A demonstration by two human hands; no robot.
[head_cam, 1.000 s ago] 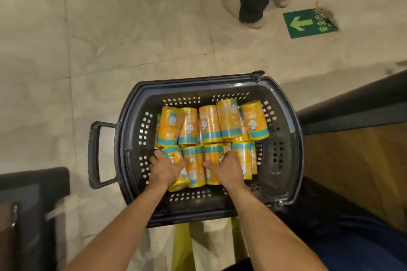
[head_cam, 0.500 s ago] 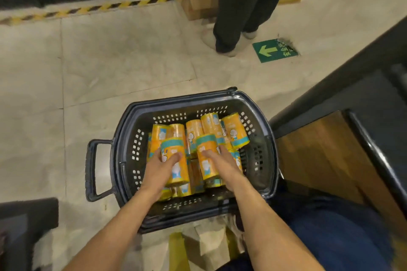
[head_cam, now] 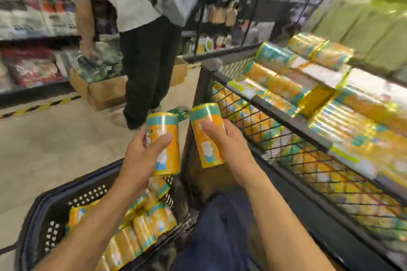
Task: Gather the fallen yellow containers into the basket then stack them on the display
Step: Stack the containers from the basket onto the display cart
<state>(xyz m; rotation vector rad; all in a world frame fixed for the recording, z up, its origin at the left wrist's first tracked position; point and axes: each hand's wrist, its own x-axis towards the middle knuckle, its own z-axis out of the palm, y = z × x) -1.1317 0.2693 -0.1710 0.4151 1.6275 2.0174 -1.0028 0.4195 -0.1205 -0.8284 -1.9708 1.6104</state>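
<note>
Yellow containers are seen in three places: stacked in blurred rows on the display (head_cam: 308, 103) at the right, lying loose in the basket (head_cam: 44, 215) at the lower left, and held up in both hands. The display is a dark tiered rack with a wire-mesh front, and its rows of yellow-and-teal packs are too smeared to be counted. The basket is black and perforated, and several containers are piled on their sides inside it. Beyond it, a standing person (head_cam: 145, 55) in dark trousers is seen beside cardboard boxes (head_cam: 103, 92) on the floor. One yellow container (head_cam: 164, 138) is gripped in the left hand (head_cam: 141, 158), the fingers wrapped round its left side and the thumb laid across its front; it is held upright above the basket's far edge. A second yellow container (head_cam: 203, 130) is clasped in the right hand (head_cam: 229, 145), tilted slightly leftward at the top, just beside the display's mesh.
</note>
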